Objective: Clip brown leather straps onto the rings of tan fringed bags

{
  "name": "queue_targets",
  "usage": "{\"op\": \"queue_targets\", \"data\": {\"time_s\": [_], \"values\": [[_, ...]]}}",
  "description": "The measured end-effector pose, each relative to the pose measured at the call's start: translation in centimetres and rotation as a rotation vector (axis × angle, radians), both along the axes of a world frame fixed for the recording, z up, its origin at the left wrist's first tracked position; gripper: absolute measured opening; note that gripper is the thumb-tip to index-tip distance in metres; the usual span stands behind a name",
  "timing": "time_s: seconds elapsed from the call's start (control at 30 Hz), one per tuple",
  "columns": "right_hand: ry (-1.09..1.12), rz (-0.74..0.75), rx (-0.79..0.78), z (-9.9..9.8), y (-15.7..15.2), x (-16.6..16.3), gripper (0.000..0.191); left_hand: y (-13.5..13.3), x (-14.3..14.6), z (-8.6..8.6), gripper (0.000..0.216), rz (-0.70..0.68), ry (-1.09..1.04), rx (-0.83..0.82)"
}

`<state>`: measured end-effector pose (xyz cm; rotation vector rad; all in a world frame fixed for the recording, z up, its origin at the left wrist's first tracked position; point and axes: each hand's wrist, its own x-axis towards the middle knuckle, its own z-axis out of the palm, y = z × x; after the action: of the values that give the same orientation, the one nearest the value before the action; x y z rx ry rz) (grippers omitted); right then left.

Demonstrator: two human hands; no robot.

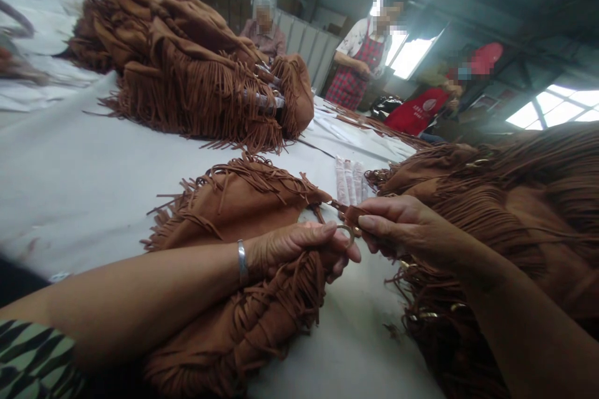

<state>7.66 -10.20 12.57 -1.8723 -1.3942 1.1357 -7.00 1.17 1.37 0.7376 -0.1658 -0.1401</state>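
Observation:
A brown fringed suede bag (243, 215) lies on the white table in front of me, partly under my left forearm. My left hand (311, 246), with a silver bracelet at the wrist, pinches a metal ring (346, 234) between thumb and fingers. Close beside it, my right hand (397, 224) grips the end of a brown leather strap (353, 215) at the ring. The strap runs to the upper corner of the bag. Part of the ring and the strap's underside are hidden by my fingers.
A heap of brown fringed suede pieces (187, 75) lies across the table (60, 156). More fringed bags with metal fittings (515, 212) are piled at right. Several plastic-wrapped bundles (349, 179) lie between. People stand or sit beyond, one in a checked apron (353, 78).

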Motion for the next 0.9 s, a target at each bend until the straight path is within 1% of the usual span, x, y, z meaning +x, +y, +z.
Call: {"op": "queue_targets", "data": {"time_s": [0.1,0.23,0.37,0.47,0.53,0.63,0.73,0.83,0.9], "values": [[-0.037,0.035,-0.002,0.5,0.0,0.1,0.031,-0.1,-0.2,0.3,0.043,-0.012,0.015,0.02],[-0.067,0.049,0.021,0.7,-0.1,0.1,0.031,0.1,-0.3,0.5,0.044,-0.01,-0.017,0.023],[-0.06,0.07,0.032,0.8,-0.3,-0.5,0.028,0.1,-0.5,0.7,0.041,-0.038,0.01,0.048],[-0.109,0.08,0.051,1.2,-0.3,-0.9,0.027,-0.1,-0.4,1.0,0.04,-0.029,0.043,0.066],[-0.193,0.109,0.079,1.6,-0.2,-1.1,0.028,-0.2,-0.3,1.2,0.038,0.003,0.076,0.078],[-0.384,0.246,0.131,1.9,-0.1,-1.3,0.027,-0.3,0.1,1.2,0.035,0.07,0.129,0.13],[-0.626,0.361,0.255,1.8,-0.7,-1.5,0.024,-0.3,0.6,0.8,0.031,0.136,0.127,0.208],[-0.87,0.337,0.399,1.4,-2.4,-1.7,0.025,-0.3,1.0,0.2,0.032,0.215,0.123,0.304],[-0.951,0.313,0.463,1.1,-3.6,-1.6,0.031,-0.4,1.1,-0.1,0.037,0.277,0.136,0.372]]}}
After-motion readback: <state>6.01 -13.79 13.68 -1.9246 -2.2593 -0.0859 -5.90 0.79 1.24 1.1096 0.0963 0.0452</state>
